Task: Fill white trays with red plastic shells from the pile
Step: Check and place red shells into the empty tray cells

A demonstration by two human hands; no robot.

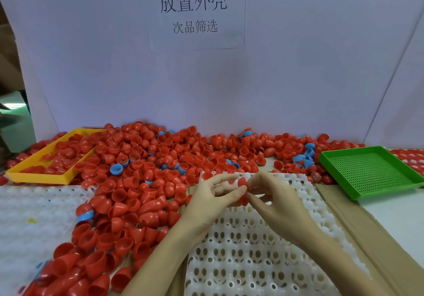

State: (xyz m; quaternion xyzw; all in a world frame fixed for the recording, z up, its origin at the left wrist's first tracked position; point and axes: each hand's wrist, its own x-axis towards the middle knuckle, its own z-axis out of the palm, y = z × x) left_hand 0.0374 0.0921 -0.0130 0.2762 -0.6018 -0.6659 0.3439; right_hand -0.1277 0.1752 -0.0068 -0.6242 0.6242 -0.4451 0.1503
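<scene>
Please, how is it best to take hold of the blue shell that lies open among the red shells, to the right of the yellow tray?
Probably by its rim. The blue shell lies with its open mouth turned up and toward the camera, so the edge is exposed. Come from above, one finger inside the cup and the thumb outside on the near wall, then lift. Red shells press close around it, so a grip across its full width looks harder.
</scene>
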